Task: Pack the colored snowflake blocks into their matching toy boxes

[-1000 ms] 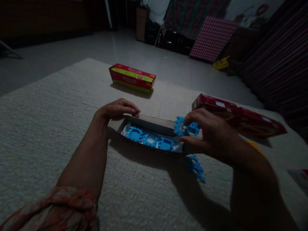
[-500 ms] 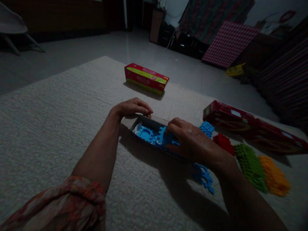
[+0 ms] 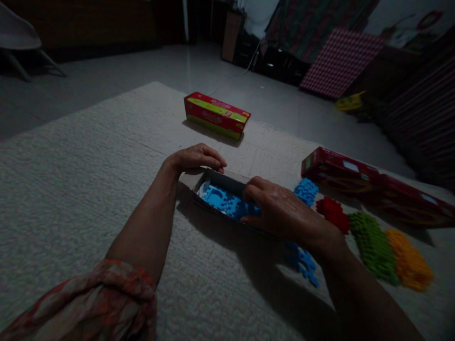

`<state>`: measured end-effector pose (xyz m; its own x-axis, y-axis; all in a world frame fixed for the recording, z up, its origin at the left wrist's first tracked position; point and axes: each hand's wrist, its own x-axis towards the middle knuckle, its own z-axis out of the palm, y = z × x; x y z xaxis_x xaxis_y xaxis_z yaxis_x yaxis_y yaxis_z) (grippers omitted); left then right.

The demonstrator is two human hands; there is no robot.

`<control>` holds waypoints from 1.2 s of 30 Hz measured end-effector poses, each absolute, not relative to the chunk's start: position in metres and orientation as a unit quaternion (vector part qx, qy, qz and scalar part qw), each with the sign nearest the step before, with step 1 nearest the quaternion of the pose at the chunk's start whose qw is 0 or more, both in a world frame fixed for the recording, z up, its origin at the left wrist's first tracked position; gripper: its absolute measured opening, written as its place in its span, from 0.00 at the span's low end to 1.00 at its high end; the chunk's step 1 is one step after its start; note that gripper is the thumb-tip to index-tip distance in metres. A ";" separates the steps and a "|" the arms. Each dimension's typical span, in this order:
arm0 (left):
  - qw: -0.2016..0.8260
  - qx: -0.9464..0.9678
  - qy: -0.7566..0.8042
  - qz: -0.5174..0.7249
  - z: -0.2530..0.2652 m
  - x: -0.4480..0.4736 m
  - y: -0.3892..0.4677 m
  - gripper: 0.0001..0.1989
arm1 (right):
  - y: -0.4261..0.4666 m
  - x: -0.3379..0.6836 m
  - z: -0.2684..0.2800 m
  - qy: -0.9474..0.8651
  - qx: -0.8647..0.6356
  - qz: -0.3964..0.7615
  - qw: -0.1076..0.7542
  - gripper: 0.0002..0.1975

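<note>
A long, narrow open cardboard box (image 3: pixel 231 181) lies on the pale mat, with blue interlocking tiles (image 3: pixel 215 196) in a row inside and some clear plastic at its left end. My left hand (image 3: pixel 201 157) is closed at the box's far left edge, fingers curled over the rim by the raised flap (image 3: pixel 190 178). Inside the right part of the box, my right hand (image 3: pixel 275 203) has its thumb and fingers around blue tiles; its palm hides that end. More blue pieces (image 3: pixel 304 265) lie on the mat below my right wrist.
Beyond my right hand are stacks of blue tiles (image 3: pixel 306 191), red tiles (image 3: pixel 333 214), green tiles (image 3: pixel 373 246) and orange tiles (image 3: pixel 408 259). Two dark red boxes (image 3: pixel 341 173) lie behind them. A red and yellow box (image 3: pixel 216 116) stands farther forward on the mat (image 3: pixel 106 128).
A blue tile that stood tilted by my right fingertips now sits flatter in the row. My right hand has shifted slightly; my left hand stays at the rim.
</note>
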<state>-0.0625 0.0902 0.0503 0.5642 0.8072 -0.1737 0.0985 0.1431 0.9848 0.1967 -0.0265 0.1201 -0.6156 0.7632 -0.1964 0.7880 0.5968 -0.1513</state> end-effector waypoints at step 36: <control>0.562 0.662 0.435 0.237 0.055 -0.062 0.091 0.06 | -0.017 0.358 0.117 0.768 0.633 0.023 -0.092 0.11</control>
